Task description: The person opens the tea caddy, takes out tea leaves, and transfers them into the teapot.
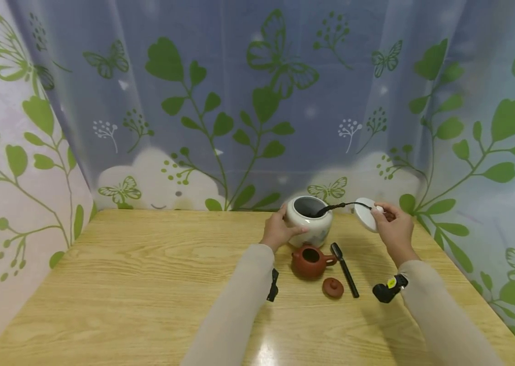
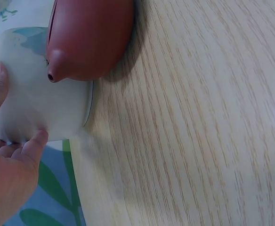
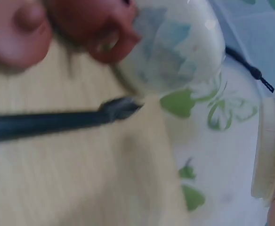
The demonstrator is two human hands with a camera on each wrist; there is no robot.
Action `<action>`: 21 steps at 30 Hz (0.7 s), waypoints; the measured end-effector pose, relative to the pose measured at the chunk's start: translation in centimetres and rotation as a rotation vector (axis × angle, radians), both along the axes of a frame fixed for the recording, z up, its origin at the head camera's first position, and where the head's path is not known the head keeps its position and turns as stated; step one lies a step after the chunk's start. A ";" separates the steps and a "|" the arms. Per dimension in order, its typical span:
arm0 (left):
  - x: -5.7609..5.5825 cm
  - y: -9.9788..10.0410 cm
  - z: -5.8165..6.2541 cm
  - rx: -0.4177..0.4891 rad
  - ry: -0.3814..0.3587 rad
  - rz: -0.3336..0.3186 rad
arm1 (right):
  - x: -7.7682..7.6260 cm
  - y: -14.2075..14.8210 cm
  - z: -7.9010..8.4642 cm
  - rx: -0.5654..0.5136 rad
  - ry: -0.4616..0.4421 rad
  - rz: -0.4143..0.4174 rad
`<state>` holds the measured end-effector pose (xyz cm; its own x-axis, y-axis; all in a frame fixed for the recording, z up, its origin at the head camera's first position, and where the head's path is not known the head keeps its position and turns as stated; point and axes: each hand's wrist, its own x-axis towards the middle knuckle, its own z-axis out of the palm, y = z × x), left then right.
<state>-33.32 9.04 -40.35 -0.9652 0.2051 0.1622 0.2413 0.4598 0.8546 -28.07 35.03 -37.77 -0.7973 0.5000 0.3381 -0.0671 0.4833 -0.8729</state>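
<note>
A white ceramic jar [image 1: 309, 224] with a bluish painted pattern stands uncovered near the table's back edge. My left hand [image 1: 279, 231] grips its left side, thumb on the front; the left wrist view shows the fingers [image 2: 33, 146] around the jar wall. In my right hand [image 1: 395, 231] is the jar's round white lid [image 1: 364, 215], pinched at its knob and tilted, off to the right of the jar. A black cord [image 1: 341, 205] runs from the lid to the jar's mouth. In the right wrist view the lid [image 3: 268, 148] shows edge-on.
Right in front of the jar sits a reddish-brown clay teapot [image 1: 305, 268], uncovered. Its small lid [image 1: 332, 288] lies nearer me, beside a long black scoop [image 1: 348, 274]. A patterned curtain [image 1: 239, 101] hangs behind the wooden table [image 1: 148, 284].
</note>
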 end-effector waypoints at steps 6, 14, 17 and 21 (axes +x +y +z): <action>0.0 -0.1 0.1 0.008 0.000 -0.010 | 1.2 1.8 -1.8 0.038 -0.073 -0.023; -0.1 -0.1 0.0 0.010 -0.008 -0.015 | 2.5 3.4 -3.9 0.080 -0.194 -0.043; -0.1 -0.1 0.0 0.009 -0.005 -0.018 | 3.0 3.9 -4.5 0.099 -0.236 -0.032; -0.1 -0.1 -0.1 0.012 -0.006 -0.021 | 3.5 4.5 -5.2 0.130 -0.279 -0.021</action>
